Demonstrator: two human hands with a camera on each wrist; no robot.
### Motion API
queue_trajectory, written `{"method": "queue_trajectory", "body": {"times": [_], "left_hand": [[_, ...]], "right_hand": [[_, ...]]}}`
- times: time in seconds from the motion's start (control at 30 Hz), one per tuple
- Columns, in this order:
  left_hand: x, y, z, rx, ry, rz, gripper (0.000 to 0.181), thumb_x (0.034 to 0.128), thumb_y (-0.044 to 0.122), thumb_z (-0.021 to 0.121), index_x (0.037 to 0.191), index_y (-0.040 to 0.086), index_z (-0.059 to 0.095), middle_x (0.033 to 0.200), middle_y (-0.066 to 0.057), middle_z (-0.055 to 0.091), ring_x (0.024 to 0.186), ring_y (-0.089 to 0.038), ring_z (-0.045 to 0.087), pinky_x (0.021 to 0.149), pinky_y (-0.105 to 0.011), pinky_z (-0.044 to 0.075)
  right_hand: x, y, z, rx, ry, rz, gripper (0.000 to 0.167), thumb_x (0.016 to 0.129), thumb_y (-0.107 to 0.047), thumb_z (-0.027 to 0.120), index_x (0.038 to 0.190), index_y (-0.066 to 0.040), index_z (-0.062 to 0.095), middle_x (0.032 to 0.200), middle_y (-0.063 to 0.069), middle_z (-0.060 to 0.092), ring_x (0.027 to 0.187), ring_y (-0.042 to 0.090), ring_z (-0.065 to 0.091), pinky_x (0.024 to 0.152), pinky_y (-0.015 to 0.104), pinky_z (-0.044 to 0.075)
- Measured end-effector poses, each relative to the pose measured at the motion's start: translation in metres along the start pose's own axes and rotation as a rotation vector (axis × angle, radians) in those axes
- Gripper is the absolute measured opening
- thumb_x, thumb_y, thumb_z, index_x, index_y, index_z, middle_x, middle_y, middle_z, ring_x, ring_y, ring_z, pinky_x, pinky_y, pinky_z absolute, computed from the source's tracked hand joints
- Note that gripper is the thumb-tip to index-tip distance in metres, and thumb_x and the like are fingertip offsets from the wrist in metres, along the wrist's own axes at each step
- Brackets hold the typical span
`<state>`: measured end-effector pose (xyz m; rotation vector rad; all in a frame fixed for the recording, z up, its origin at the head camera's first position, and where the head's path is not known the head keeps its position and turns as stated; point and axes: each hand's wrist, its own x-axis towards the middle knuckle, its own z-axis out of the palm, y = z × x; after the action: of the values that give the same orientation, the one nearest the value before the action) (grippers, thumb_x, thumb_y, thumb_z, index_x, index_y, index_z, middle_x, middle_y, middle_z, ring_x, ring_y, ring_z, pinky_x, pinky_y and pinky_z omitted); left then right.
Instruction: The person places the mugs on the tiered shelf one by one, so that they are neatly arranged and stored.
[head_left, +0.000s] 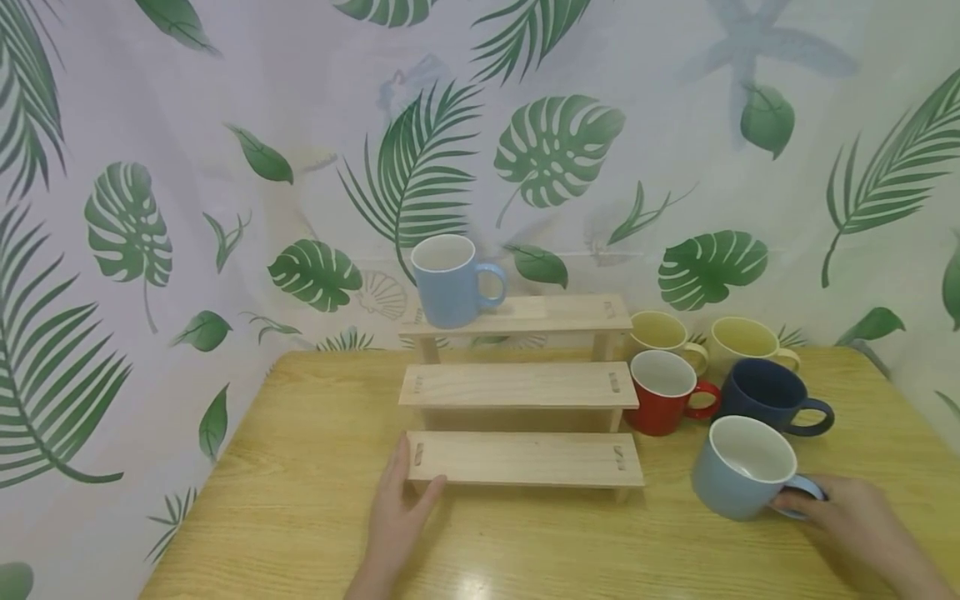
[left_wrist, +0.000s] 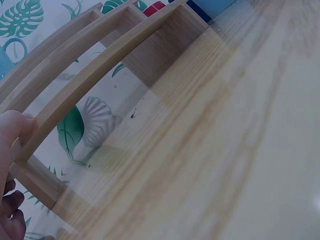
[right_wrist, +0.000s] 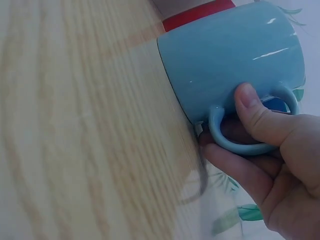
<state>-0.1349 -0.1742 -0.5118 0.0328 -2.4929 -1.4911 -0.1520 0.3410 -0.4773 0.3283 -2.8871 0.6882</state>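
Right hand [head_left: 858,521] had fingers round the handle of the near light-blue mug [head_left: 738,471], presumably for control; mug was right of the wooden rack [head_left: 525,458]. Left hand [head_left: 396,512] gripped rack's left end, likely steadying it.

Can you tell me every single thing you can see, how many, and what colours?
Table: 1, yellowish wood, underneath everything
Backdrop: 1, white with green leaves, behind the table
Stand: 1, pale wood, mid-table, three shelves
Red mug: 1, red with white inside, just right of the stand
Dark blue mug: 1, dark blue, right of the red one
Yellow mugs: 2, yellow, behind those two
Light blue mugs: 2, light blue with white inside, one on the top shelf, one front right
Left hand: 1, holding the bottom shelf's left end
Right hand: 1, holding the front mug's handle
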Motion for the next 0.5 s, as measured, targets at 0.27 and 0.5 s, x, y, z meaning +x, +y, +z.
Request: {"method": "queue_trajectory", "body": {"times": [0.27, 0.5], "left_hand": [[0.000, 0.001, -0.001, -0.010, -0.012, 0.008, 0.089, 0.0887, 0.049, 0.062, 0.152, 0.006, 0.017, 0.157, -0.009, 0.017, 0.143, -0.027, 0.016, 0.116, -0.046, 0.013], [0.000, 0.001, -0.001, 0.005, -0.013, 0.010, 0.088, 0.0885, 0.050, 0.061, 0.152, 0.007, 0.018, 0.157, -0.009, 0.018, 0.143, -0.027, 0.017, 0.116, -0.046, 0.014]], "right_hand": [[0.008, -0.014, -0.001, 0.066, -0.063, 0.091, 0.031, 0.079, -0.026, 0.077, 0.062, -0.014, 0.054, 0.061, -0.008, 0.052, 0.057, 0.003, 0.038, 0.051, 0.021, 0.034], [0.016, -0.030, -0.010, 0.170, -0.041, 0.113, 0.030, 0.081, -0.022, 0.076, 0.063, -0.010, 0.055, 0.059, -0.008, 0.050, 0.056, 0.003, 0.039, 0.047, 0.021, 0.033]]}}
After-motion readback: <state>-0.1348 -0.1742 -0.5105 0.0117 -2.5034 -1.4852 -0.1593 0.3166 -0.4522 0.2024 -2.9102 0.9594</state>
